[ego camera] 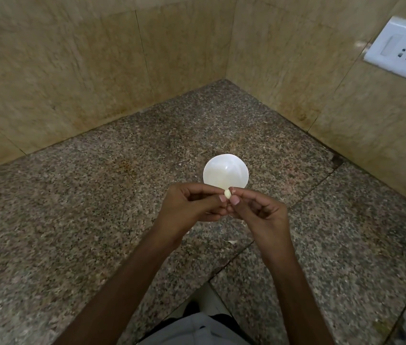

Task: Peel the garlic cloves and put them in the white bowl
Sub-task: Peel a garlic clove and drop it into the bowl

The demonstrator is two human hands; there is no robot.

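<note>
My left hand [192, 202] and right hand [259, 210] meet, both pinching one clove [227, 193], hiding the near rim of the bowl [225, 171] on the counter [97, 220]. Peel scrap [231, 242] lies nearer. Socket [401, 47] far right.

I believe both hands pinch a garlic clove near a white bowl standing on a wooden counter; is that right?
No: the head view shows the counter is speckled stone, not wood. The left hand and right hand pinch the garlic clove near the white bowl.

White bowl [225, 171], speckled granite counter [97, 207]
</note>
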